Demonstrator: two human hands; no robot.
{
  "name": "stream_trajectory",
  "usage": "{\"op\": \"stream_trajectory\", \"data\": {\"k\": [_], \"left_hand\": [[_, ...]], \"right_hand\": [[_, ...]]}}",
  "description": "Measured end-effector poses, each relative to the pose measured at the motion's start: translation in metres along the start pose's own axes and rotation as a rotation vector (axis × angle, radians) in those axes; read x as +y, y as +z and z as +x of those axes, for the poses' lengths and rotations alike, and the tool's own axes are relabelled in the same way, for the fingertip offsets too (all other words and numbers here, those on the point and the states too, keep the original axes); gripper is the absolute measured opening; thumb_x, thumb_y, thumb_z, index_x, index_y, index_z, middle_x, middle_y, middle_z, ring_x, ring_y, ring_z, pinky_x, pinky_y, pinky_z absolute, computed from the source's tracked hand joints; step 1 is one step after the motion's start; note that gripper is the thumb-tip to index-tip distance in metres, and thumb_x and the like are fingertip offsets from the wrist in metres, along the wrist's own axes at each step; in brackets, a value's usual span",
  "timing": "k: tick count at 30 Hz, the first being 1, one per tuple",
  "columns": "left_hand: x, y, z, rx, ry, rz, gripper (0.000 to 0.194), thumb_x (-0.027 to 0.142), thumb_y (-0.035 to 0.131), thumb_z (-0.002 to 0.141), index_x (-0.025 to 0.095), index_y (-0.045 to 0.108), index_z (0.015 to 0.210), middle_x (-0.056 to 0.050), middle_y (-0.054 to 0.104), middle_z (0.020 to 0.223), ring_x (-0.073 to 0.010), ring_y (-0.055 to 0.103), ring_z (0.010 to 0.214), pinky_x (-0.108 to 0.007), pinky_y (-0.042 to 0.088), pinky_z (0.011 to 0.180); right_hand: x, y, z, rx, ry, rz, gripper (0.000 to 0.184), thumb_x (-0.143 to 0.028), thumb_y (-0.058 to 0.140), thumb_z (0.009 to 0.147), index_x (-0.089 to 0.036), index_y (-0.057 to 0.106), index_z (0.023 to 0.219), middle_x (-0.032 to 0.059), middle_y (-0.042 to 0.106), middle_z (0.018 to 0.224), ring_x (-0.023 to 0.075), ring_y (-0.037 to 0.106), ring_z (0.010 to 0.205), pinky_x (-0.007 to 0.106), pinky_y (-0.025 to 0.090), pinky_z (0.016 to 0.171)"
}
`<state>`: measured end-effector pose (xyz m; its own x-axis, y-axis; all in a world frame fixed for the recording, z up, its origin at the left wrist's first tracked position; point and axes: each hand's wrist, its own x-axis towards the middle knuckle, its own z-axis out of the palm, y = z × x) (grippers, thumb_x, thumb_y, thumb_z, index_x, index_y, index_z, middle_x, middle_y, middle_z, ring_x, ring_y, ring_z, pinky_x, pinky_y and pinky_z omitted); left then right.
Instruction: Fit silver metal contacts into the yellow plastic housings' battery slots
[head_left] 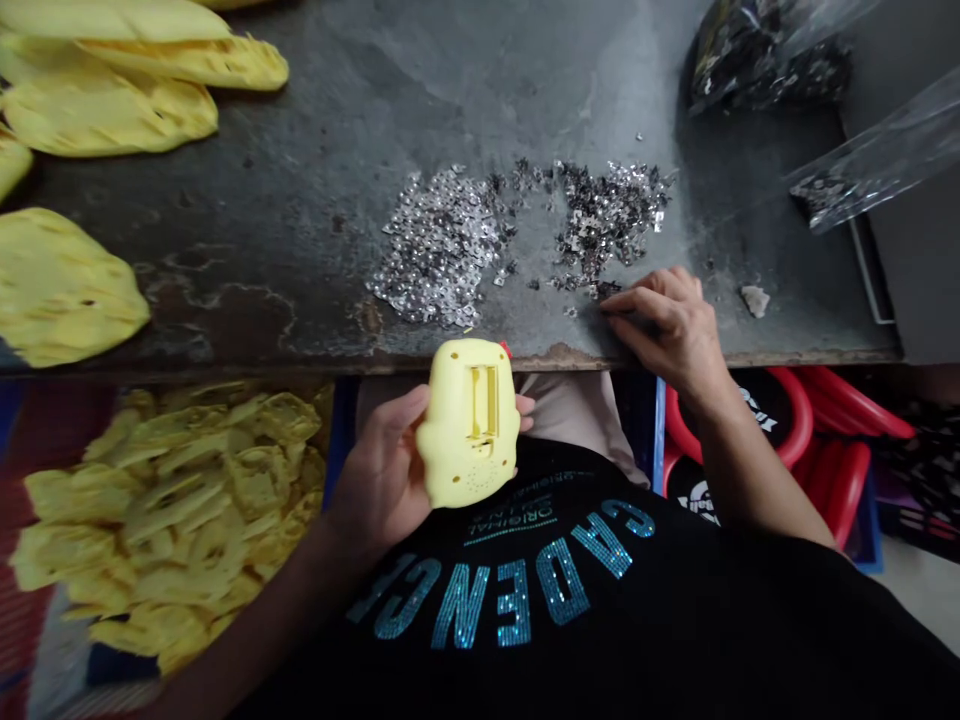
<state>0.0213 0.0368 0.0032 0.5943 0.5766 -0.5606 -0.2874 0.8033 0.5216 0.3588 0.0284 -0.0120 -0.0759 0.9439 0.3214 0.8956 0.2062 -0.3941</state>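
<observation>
My left hand grips a yellow plastic shell in front of my chest, its back side with a rectangular slot facing up. My right hand rests on the near edge of the dark worktable, fingers curled and pinched together at the rim of a pile of small dark metal clips. What those fingertips hold is too small to make out. A second, brighter pile of silver metal pieces lies to the left of the dark pile.
Flat yellow plastic parts lie on the table's far left. A bin of more yellow parts sits below the table on my left. Clear bags of metal pieces lie at the far right. Red plastic stools stand under the table's right side.
</observation>
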Motion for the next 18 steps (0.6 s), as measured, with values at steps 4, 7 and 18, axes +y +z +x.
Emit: {"op": "stream_trajectory", "data": {"k": [4,7,18], "left_hand": [[-0.001,0.002,0.005,0.004,-0.022,0.006,0.069,0.066,0.072,0.101,0.015,0.08,0.146,-0.018,0.091,0.128,-0.0326,0.091,0.113,-0.04,0.075,0.092],[-0.001,0.004,0.006,0.016,-0.015,0.031,0.069,0.066,0.072,0.101,0.014,0.08,0.145,-0.018,0.091,0.127,-0.0335,0.09,0.112,-0.04,0.075,0.09],[-0.001,-0.004,0.004,-0.005,-0.067,0.031,0.09,0.072,0.069,0.102,0.017,0.06,0.173,-0.02,0.089,0.136,-0.0383,0.088,0.122,-0.044,0.078,0.086]], "right_hand": [[0.007,-0.005,-0.008,-0.008,0.021,0.122,0.023,-0.037,0.069,0.111,-0.028,0.086,0.123,0.0072,0.08,0.105,0.0304,0.071,0.104,0.048,0.051,0.095],[0.013,-0.003,0.004,0.044,0.092,0.117,0.024,-0.035,0.069,0.109,-0.027,0.085,0.125,0.0082,0.081,0.111,0.0313,0.071,0.106,0.05,0.052,0.099],[0.029,-0.008,-0.005,0.082,0.011,-0.226,0.02,-0.033,0.062,0.116,-0.03,0.081,0.113,0.0075,0.079,0.108,0.032,0.07,0.105,0.053,0.05,0.097]]}}
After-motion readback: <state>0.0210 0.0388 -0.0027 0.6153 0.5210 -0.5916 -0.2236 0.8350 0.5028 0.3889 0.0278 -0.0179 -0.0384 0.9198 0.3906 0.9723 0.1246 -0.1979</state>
